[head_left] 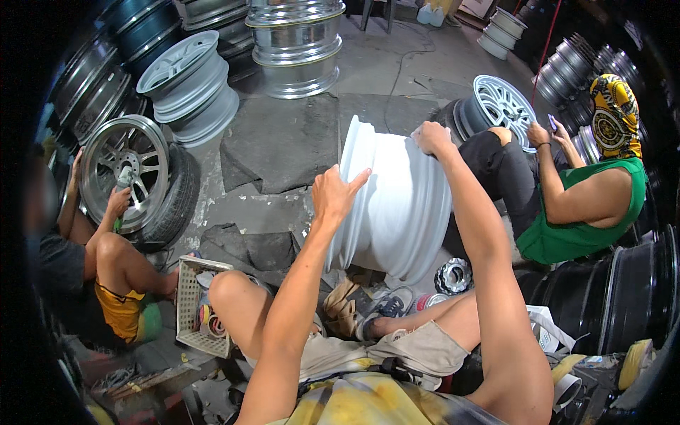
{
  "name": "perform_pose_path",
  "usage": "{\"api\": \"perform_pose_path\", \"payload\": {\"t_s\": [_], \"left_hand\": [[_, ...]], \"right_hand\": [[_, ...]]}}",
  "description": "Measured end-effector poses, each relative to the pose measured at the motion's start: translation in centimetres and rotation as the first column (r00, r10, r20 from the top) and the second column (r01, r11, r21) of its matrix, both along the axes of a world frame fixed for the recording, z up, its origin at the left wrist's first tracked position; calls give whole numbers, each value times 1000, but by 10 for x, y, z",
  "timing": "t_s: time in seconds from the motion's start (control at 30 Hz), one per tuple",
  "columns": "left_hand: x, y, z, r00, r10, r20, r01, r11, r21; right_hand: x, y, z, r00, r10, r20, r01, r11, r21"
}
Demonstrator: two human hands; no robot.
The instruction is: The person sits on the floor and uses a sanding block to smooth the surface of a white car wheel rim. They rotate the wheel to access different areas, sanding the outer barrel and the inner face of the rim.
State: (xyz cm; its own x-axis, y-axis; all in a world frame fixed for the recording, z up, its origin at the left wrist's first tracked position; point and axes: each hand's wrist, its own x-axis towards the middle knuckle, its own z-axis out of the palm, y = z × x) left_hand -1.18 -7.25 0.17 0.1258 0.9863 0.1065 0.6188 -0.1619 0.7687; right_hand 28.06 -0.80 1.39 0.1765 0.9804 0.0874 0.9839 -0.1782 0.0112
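One wheel rim (pixel 393 202), wide-barrelled, bare. Surface white to pale grey, even and matte-looking, bluish in the shaded lower part. Stands on edge near the middle of the head view, axle line running roughly left to right, the barrel's smooth outer curve turned toward the viewer. Whole piece leans somewhat, upper end tipped leftward. Stepped ridges ring the left side; broader, rounded lips ring the right. Spoke face hidden from this angle. Held from both sides: left hand (pixel 336 193) on the left edge, thumb laid over the ridges; right hand (pixel 433 139) on the upper right edge. Support under its lower edge unclear.
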Motion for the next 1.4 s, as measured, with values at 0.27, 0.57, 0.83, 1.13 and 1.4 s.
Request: {"api": "perform_pose_path", "payload": {"t_s": [0.27,0.57,0.83,1.13,1.4], "left_hand": [[-9,37,-2,997,60,-46,-56,994,95],[-28,-50,-8,995,-4,97,8,999,-33],[-19,22,-6,998,63,0,-63,995,75],[-10,-17,-9,997,-25,67,25,1000,4],[-16,35,-5,998,65,-18,-64,994,84]], "right_hand": [[-124,-190,-22,990,58,127,-121,813,570],[-6,8,-10,993,-107,-55,105,993,-45],[-110,-161,-10,952,265,151,-305,826,474],[-17,-29,-5,995,93,25,-96,990,108],[-109,-143,-5,958,181,223,-266,851,453]]}}
